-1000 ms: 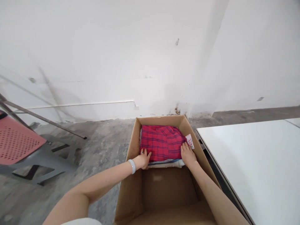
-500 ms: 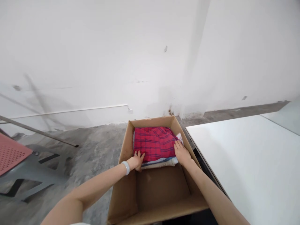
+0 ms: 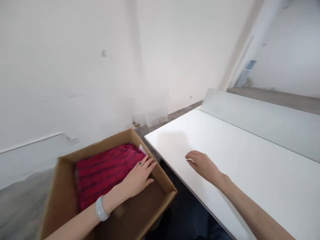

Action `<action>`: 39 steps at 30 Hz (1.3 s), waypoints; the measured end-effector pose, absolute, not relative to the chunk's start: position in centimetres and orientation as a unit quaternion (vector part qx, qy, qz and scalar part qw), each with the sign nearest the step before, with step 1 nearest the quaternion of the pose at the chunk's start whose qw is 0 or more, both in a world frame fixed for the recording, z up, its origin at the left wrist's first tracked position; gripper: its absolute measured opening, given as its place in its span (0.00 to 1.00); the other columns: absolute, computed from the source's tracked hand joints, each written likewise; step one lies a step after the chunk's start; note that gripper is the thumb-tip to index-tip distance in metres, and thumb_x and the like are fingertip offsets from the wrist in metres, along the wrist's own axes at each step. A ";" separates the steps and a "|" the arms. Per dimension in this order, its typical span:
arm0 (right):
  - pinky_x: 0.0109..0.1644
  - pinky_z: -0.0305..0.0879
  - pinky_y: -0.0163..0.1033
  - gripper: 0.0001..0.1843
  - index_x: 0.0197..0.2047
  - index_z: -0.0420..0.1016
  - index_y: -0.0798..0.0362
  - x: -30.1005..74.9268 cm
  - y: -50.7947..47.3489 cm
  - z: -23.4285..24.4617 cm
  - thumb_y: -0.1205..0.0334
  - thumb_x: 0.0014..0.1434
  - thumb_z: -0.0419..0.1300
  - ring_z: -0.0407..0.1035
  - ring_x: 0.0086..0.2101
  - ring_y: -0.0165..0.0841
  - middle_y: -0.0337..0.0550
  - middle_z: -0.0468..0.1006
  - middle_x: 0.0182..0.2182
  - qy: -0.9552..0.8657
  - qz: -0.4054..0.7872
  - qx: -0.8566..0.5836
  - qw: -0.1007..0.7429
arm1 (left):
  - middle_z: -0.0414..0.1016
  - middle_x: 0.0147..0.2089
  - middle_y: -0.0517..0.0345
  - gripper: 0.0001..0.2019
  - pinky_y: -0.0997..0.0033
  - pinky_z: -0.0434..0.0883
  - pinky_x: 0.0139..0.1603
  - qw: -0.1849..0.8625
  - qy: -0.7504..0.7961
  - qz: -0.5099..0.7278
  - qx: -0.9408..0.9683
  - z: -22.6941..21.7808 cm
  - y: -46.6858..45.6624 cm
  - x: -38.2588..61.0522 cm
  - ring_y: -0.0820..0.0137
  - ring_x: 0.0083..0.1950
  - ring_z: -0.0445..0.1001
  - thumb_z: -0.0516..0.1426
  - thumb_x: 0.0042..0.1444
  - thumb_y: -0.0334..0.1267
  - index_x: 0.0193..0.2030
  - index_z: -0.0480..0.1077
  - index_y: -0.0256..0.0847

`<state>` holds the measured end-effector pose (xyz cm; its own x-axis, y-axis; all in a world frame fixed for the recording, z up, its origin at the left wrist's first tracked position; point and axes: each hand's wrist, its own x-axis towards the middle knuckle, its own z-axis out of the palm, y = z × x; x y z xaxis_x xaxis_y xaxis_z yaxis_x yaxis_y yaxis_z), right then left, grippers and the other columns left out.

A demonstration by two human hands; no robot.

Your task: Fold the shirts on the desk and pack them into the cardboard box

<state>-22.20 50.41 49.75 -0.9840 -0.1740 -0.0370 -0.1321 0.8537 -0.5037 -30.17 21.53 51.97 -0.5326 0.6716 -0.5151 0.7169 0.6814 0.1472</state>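
A folded red plaid garment lies at the far end of a cardboard box. My left hand is over the box, its fingers spread and holding nothing, close to the garment's right edge and the box's right wall. On that wrist is a pale bangle, and a ring shows on one finger. Above the white tabletop my right hand is raised, fingers loosely bent, with a gap between thumb and fingers and nothing in it.
The table stands just right of the box, its corner near the wall. A pale upright panel runs along the table's far side. Grey concrete floor shows at the left.
My view has turned to the right. My right hand has left the garment and moved over the table. My left hand has shifted from the garment's left edge to its right side.
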 end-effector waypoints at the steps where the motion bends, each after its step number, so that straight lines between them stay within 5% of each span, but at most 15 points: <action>1: 0.44 0.67 0.37 0.12 0.39 0.75 0.53 -19.9 53.9 50.2 0.67 0.64 0.49 0.72 0.38 0.33 0.46 0.78 0.38 0.965 -0.259 -0.025 0.031 | 0.52 0.72 0.49 0.29 0.53 0.52 0.70 0.272 0.860 -0.025 0.432 52.1 24.4 -29.9 0.56 0.74 0.41 0.53 0.62 0.42 0.69 0.55 0.42; 9: 0.40 0.67 0.40 0.11 0.35 0.76 0.52 8.0 74.3 53.8 0.59 0.57 0.52 0.74 0.33 0.36 0.45 0.80 0.33 0.901 -0.124 0.416 0.000 | 0.54 0.72 0.50 0.26 0.53 0.56 0.68 0.295 0.681 0.060 0.667 50.0 45.3 -21.9 0.55 0.74 0.42 0.53 0.64 0.42 0.68 0.57 0.44; 17: 0.42 0.60 0.46 0.09 0.34 0.78 0.54 31.8 81.8 63.0 0.60 0.48 0.66 0.68 0.34 0.38 0.55 0.76 0.38 0.756 0.125 0.637 -0.087 | 0.57 0.70 0.47 0.23 0.50 0.55 0.68 0.365 0.488 0.113 0.785 49.8 57.3 -9.8 0.52 0.73 0.46 0.53 0.63 0.42 0.64 0.61 0.44; 21: 0.39 0.57 0.44 0.18 0.35 0.76 0.58 34.9 82.7 63.6 0.55 0.43 0.70 0.66 0.33 0.37 0.55 0.73 0.35 0.699 0.094 0.704 -0.078 | 0.59 0.68 0.43 0.22 0.52 0.54 0.68 0.374 0.410 0.143 0.820 50.0 61.5 -4.2 0.51 0.71 0.51 0.53 0.62 0.43 0.61 0.64 0.40; 26: 0.37 0.56 0.39 0.03 0.31 0.71 0.55 33.6 82.4 61.7 0.65 0.55 0.59 0.62 0.28 0.31 0.43 0.69 0.26 0.669 0.046 0.730 -0.132 | 0.56 0.69 0.39 0.29 0.53 0.57 0.66 0.478 0.334 0.193 0.789 50.6 66.9 2.1 0.52 0.68 0.57 0.51 0.63 0.46 0.67 0.56 0.34; 32: 0.28 0.59 0.31 0.15 0.34 0.66 0.51 31.1 76.0 63.5 0.49 0.54 0.61 0.60 0.23 0.26 0.34 0.66 0.25 0.615 -0.286 0.622 -0.390 | 0.53 0.70 0.41 0.36 0.57 0.65 0.61 0.712 0.313 0.347 0.524 54.0 73.0 9.2 0.56 0.65 0.63 0.45 0.64 0.57 0.73 0.42 0.41; 34: 0.27 0.59 0.30 0.18 0.33 0.67 0.51 30.7 72.5 64.4 0.46 0.53 0.63 0.59 0.23 0.25 0.34 0.65 0.23 0.605 -0.346 0.602 -0.390 | 0.51 0.72 0.45 0.35 0.60 0.69 0.58 0.763 0.291 0.394 0.421 55.4 74.3 11.1 0.59 0.65 0.63 0.44 0.64 0.58 0.73 0.38 0.46; 39: 0.33 0.64 0.34 0.18 0.31 0.71 0.54 31.5 66.0 65.8 0.46 0.55 0.63 0.64 0.28 0.29 0.39 0.71 0.26 0.630 -0.339 0.618 -0.326 | 0.57 0.69 0.50 0.31 0.59 0.76 0.49 0.790 0.302 0.360 0.395 57.2 74.9 13.2 0.57 0.64 0.64 0.50 0.61 0.59 0.68 0.53 0.50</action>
